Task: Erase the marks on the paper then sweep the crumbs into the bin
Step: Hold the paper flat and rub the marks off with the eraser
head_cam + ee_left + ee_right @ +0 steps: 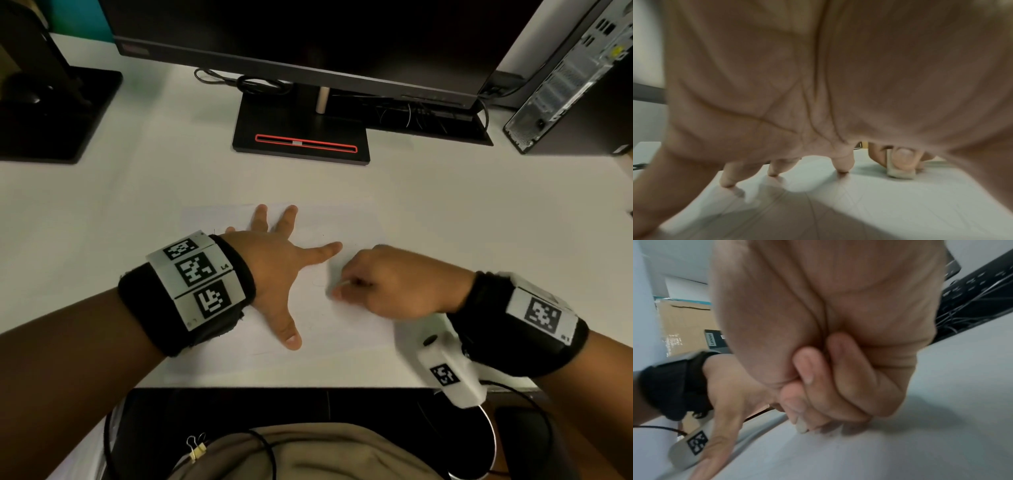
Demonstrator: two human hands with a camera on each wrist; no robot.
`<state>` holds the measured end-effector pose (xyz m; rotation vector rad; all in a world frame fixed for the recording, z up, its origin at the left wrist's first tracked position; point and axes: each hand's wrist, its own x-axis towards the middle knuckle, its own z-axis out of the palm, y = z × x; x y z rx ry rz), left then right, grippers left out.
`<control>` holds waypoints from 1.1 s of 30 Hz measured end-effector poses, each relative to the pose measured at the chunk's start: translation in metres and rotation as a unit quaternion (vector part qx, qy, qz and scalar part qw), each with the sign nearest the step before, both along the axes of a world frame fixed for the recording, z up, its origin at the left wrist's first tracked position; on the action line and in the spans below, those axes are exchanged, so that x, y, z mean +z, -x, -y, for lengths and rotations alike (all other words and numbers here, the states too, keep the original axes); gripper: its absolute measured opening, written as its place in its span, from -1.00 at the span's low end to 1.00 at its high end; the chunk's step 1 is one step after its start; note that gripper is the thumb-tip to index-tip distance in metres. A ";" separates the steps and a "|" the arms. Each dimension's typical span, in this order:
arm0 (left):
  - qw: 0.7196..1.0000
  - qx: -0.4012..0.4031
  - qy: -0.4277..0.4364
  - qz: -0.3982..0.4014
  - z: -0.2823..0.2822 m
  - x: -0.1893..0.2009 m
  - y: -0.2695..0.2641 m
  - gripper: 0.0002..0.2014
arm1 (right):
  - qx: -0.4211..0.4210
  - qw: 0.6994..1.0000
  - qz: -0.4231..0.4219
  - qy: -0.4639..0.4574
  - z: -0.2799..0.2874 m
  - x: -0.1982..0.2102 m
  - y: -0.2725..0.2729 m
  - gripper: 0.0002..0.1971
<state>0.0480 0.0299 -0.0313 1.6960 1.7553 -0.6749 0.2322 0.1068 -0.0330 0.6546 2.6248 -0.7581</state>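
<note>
A white sheet of paper lies flat on the white desk, with faint pencil lines across it. My left hand presses down on the sheet with fingers spread and straight. My right hand sits just to its right, fingers curled round a small pale eraser whose lower end touches the paper. The head view shows only a sliver of the eraser; its tip shows under the fingers in the right wrist view. No bin is in view.
A monitor stand with a red-edged slot sits behind the paper, under a dark monitor. A computer tower stands at back right and a black stand at back left. The desk's front edge lies close below the paper.
</note>
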 end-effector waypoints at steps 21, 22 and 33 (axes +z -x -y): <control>1.000 0.007 0.001 -0.001 -0.001 0.001 -0.001 0.45 | 0.014 0.999 -0.034 -0.013 0.009 -0.004 -0.012 -0.52; 1.000 0.007 0.001 -0.002 -0.001 0.000 -0.001 0.45 | 0.029 0.999 -0.038 -0.005 0.016 -0.005 -0.013 -0.52; 1.000 0.003 -0.001 -0.004 -0.001 -0.001 -0.001 0.45 | 0.046 0.998 -0.024 0.027 0.028 -0.004 -0.018 -0.53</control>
